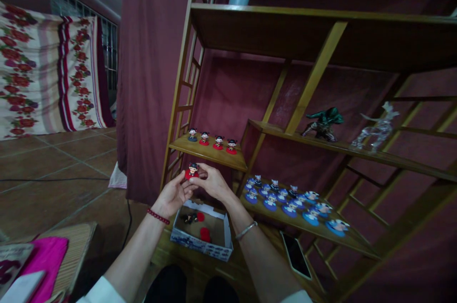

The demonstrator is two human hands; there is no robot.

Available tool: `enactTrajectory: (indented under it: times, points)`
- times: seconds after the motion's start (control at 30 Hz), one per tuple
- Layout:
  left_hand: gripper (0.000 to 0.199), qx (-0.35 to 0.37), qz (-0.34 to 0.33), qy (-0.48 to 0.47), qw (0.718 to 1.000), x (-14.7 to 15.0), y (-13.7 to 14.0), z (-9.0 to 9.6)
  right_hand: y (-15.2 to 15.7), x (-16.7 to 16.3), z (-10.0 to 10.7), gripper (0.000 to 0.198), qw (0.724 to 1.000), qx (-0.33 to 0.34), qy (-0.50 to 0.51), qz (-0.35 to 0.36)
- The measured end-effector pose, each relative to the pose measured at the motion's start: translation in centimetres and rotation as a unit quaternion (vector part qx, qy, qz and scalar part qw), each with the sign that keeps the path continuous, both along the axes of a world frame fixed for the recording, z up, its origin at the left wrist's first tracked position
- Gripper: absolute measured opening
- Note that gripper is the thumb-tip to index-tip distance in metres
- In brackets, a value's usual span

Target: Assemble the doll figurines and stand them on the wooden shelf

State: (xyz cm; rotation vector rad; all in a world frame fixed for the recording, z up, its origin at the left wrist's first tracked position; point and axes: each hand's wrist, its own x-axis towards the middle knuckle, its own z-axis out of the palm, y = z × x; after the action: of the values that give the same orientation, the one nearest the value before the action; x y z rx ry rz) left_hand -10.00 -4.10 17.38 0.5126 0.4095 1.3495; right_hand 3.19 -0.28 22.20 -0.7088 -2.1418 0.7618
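Observation:
Between my two hands is a small figurine with dark hair in buns and a red base. My left hand grips it from the left, fingers curled beneath, and my right hand pinches its base from the right. Just behind it, similar figurines stand in a row on a small wooden shelf, most on red bases and the leftmost on a dark one. Below my hands sits an open cardboard box with patterned sides; a few more red-based figurines lie in it.
Many blue-based figurines stand on the lower right shelf. A dark green sculpture and a clear deer figure occupy the shelf above. A phone lies below right. A woven-topped seat with pink cloth is at left.

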Motion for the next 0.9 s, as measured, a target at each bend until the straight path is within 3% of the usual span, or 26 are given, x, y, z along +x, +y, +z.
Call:
enactTrajectory:
  times: [0.17,0.4,0.63,0.9]
  points:
    - [0.01,-0.035,0.09,0.019,0.995,0.0,-0.1,0.5,-0.1,-0.2,0.2,0.038,1.0,0.004,0.0,-0.009]
    - [0.006,0.001,0.192,0.03,0.981,-0.1,0.2,1.6,-0.1,-0.4,1.0,0.037,1.0,0.005,0.005,-0.003]
    - [0.006,0.02,0.241,0.06,0.969,-0.3,0.1,3.3,0.0,-0.7,2.2,0.031,0.999,0.032,0.006,0.013]
    - [0.006,0.074,0.277,0.057,0.956,-0.4,0.7,4.7,1.0,-1.1,3.9,0.037,0.999,0.048,-0.006,0.006]
